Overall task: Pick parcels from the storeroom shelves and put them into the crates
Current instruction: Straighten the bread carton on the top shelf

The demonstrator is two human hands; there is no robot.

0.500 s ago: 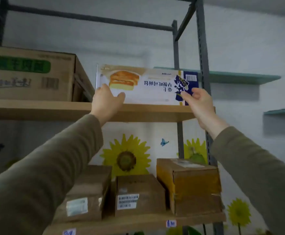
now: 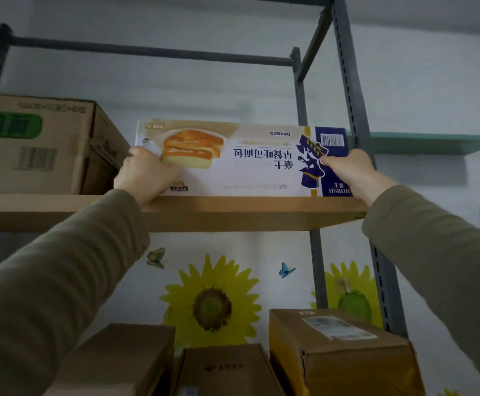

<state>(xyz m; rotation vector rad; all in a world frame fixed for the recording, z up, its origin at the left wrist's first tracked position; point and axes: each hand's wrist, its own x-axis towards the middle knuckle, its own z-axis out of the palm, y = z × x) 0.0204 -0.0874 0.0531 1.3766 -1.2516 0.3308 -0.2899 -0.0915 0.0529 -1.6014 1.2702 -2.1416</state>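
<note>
Lower cartons: three shut brown cartons (image 2: 227,370) sit side by side on the shelf below; the right one (image 2: 338,352) has a white label on top, and none shows its contents.
Left hand (image 2: 144,174): grips the left end of the bread box (image 2: 250,161), palm on the printed face, fingers curled round the end.
Right hand (image 2: 350,170): pinches the right end, thumb on the blue panel; the fingers behind are hidden and seem to wrap the end.
Box look: long, flat and white, with a sandwich-bread photo at left, dark lettering in the middle, and a blue panel with a barcode at right.
Box pose: stands on its long edge with its print upside down; its long axis runs along the front edge of the upper shelf board (image 2: 261,212), blue end beside the rack upright (image 2: 350,95).
Box place: right half of the board, at its front edge.
Big carton (image 2: 33,144): shut, just left of the box, on the same board.
Wall: painted sunflower (image 2: 213,301) behind.
</note>
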